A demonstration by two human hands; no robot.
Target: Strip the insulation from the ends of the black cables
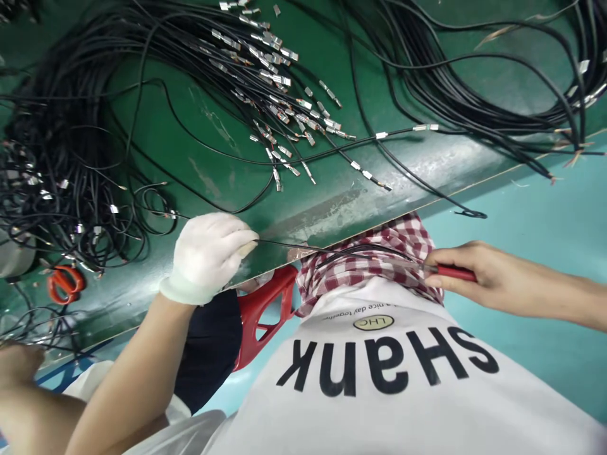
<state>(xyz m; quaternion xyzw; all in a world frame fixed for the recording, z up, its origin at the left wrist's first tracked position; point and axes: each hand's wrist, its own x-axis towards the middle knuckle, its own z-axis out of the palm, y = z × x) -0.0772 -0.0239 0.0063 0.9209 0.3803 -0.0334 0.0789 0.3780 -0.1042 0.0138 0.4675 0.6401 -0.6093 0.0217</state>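
My left hand [208, 256], in a white glove, pinches a thin black cable [289, 244] at the table's front edge. From those fingers the cable runs right, over my lap. My bare right hand [467, 275] is closed round a red-handled tool [455, 273]. Its thin grey end points left, close to the cable over the checkered cloth [370, 237]; whether the two touch I cannot tell. The tool's exact kind is unclear.
A heap of black cables with metal connectors [279, 79] covers the green table [190, 139]. More cables [455, 95] lie at the right. Orange-handled scissors [66, 284] rest at the left. A co-worker's hand [19, 363] and a red stool [265, 313] are at lower left.
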